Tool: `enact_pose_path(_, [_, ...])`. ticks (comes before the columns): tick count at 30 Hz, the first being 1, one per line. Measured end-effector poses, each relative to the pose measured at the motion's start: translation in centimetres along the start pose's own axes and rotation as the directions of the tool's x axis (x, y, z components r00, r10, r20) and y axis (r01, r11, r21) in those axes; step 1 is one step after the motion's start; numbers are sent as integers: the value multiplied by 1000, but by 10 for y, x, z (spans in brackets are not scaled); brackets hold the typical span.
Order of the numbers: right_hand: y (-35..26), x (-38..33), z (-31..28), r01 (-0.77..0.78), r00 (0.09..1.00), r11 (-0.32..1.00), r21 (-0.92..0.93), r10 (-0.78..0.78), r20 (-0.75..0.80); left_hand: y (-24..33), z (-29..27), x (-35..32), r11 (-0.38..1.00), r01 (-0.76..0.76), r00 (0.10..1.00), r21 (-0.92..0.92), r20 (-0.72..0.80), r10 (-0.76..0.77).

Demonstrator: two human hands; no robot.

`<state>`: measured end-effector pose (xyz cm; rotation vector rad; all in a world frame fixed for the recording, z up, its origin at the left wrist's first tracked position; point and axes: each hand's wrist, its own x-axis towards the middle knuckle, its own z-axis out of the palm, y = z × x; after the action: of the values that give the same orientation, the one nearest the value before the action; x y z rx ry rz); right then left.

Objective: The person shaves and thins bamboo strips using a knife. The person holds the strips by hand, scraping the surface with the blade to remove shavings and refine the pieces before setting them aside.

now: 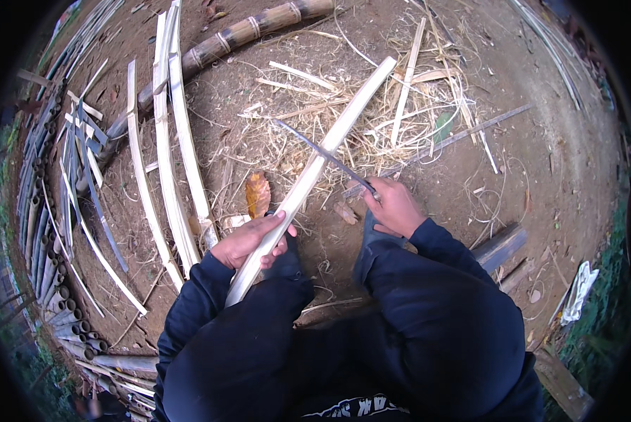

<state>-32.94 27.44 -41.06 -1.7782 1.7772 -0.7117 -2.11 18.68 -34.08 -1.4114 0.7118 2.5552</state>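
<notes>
A long pale split-bamboo strip (pixel 308 176) slants up and away from my lap, its far end over a heap of shavings. My left hand (pixel 253 243) is closed around the strip's lower part, the fingers wrapping beneath it. In my right hand (pixel 394 207) is a knife (pixel 340 167) with a narrow dark blade, its handle mostly hidden by my fist. The blade crosses the strip near its middle, its tip reaching out past the left side. Whether the edge bites into the bamboo I cannot tell.
Bamboo shavings (pixel 315 133) lie heaped ahead. Several split strips (pixel 164 141) rest at the left across a thick bamboo pole (pixel 227 39). Many cut bamboo poles (pixel 44 260) are stacked at the far left. A brown leaf (pixel 257 195) lies near my left hand, and a dark wood piece (pixel 500 247) at the right.
</notes>
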Motion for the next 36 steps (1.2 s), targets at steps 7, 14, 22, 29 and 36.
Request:
enact_pose_path(7, [7, -13, 10, -200, 977, 973, 111, 207, -54, -50, -38, 38, 614, -113, 749, 781, -339, 569])
enact_pose_path(14, [-4, -36, 23, 157, 975, 975, -156, -127, 184, -31, -6, 24, 898, -171, 922, 406, -254, 290])
enact_pose_path(22, [-17, -32, 27, 249, 950, 960, -127, -216, 226, -16, -3, -4, 973, -205, 979, -101, -11, 205])
enact_pose_path(29, [-30, -23, 29, 431, 894, 897, -101, -409, 185, -21, -18, 6, 996, -87, 996, -6, -5, 87])
enact_pose_path(36, [-7, -8, 30, 108, 992, 976, -190, -94, 83, -22, -7, 4, 977, -155, 988, -144, -17, 154])
